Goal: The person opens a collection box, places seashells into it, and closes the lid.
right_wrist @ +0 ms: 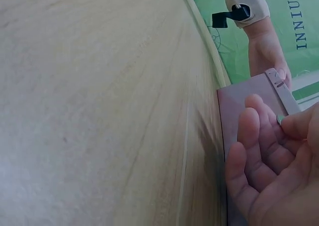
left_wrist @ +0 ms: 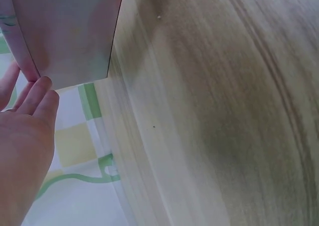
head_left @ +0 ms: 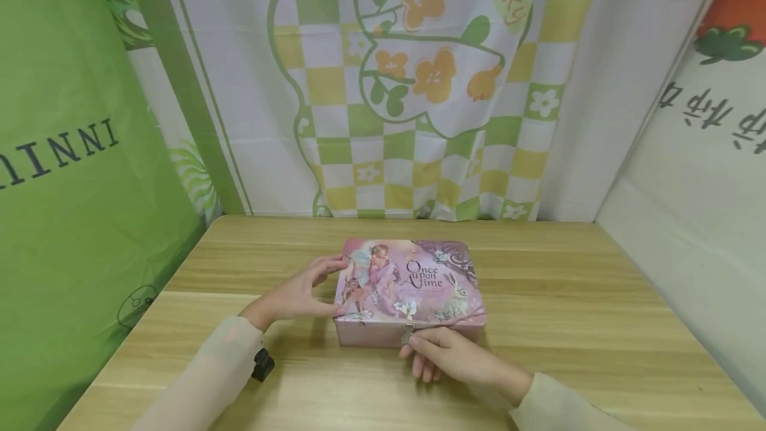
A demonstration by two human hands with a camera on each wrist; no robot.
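Note:
A pink tin box (head_left: 413, 285) with a lid reading "Once upon a Time" lies on the wooden table. Along its left edge rests my left hand (head_left: 293, 294), thumb near the front corner and fingers farther back. In the left wrist view, that hand's fingertips (left_wrist: 44, 84) touch the lid's edge. At the front of the box, my right hand (head_left: 449, 354) pinches a small metal clasp (head_left: 407, 333) between thumb and index finger. The other fingers of my right hand (right_wrist: 279, 161) curve loosely beside the box's front wall. Much of the clasp is hidden by the thumb.
The wooden table (head_left: 568, 298) extends around the box on every side. A checked curtain (head_left: 419, 151) hangs behind it, a green cloth (head_left: 90, 218) on the left and a white cloth (head_left: 688, 231) on the right. A black strap piece (head_left: 263, 364) sits at the left wrist.

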